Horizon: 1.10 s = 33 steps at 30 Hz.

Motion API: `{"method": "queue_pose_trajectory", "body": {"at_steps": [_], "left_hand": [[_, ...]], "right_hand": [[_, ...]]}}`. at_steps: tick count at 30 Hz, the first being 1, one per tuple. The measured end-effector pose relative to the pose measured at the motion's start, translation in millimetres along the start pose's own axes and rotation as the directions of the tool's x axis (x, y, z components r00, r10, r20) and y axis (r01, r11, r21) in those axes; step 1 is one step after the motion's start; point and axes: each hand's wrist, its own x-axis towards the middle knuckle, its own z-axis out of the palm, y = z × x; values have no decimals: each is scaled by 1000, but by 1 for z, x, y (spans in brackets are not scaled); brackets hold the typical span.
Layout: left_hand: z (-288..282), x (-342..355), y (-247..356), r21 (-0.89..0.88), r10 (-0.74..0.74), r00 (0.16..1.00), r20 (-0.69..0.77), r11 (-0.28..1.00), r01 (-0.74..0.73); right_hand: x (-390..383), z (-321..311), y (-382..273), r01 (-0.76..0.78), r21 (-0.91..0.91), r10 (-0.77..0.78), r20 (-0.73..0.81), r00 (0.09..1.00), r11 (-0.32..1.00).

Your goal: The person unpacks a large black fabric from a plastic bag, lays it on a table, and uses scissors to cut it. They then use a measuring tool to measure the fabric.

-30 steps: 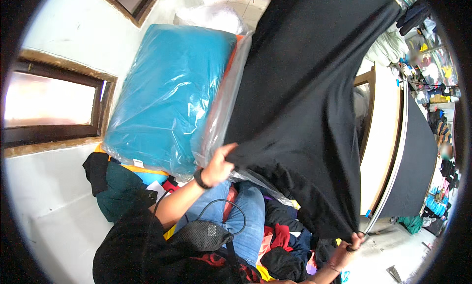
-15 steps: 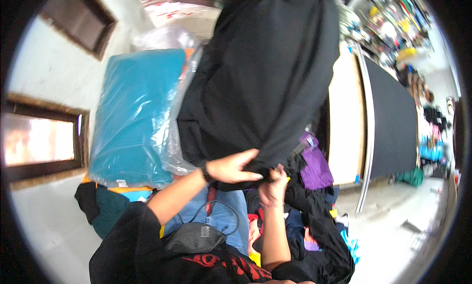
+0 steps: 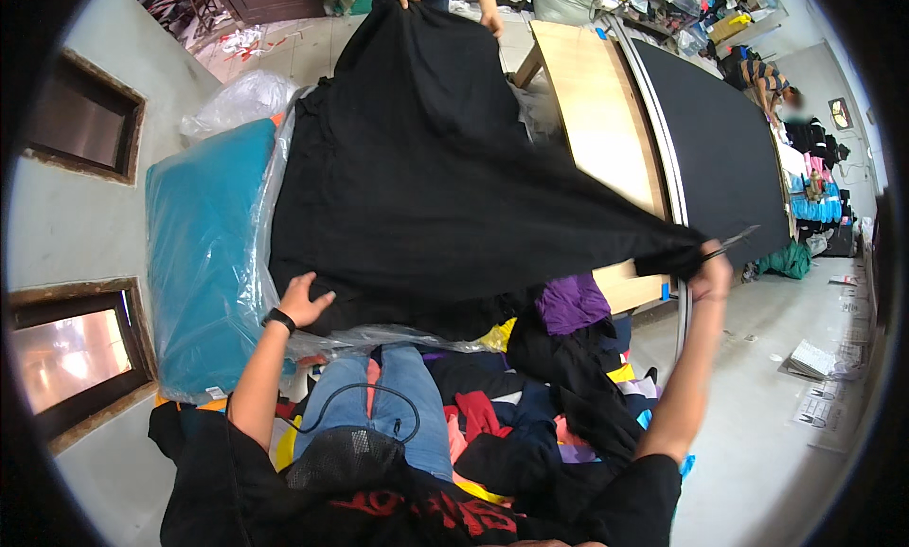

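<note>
**Black cloth pulled out to the right**

Head view: the black cloth (image 3: 426,178) spreads before the person, beside a teal plastic-wrapped bundle (image 3: 204,253). Half a second ago both hands met at its near edge; now the right grip (image 3: 710,274) is far out to the side, closed on a bunched corner, a pointed metal tool (image 3: 740,237) jutting beyond, so the cloth stretches wider. The left grip (image 3: 303,304), fingers spread wide, is at the near-left edge. A co-worker's hands (image 3: 491,21) are at the far end.
</note>
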Motion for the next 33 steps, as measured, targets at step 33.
{"method": "queue_pose_trajectory", "body": {"at_steps": [33], "left_hand": [[55, 48, 103, -152, -115, 987, 113, 980, 132]], "right_hand": [[-236, -120, 262, -332, -766, 157, -296, 942, 550]]}}
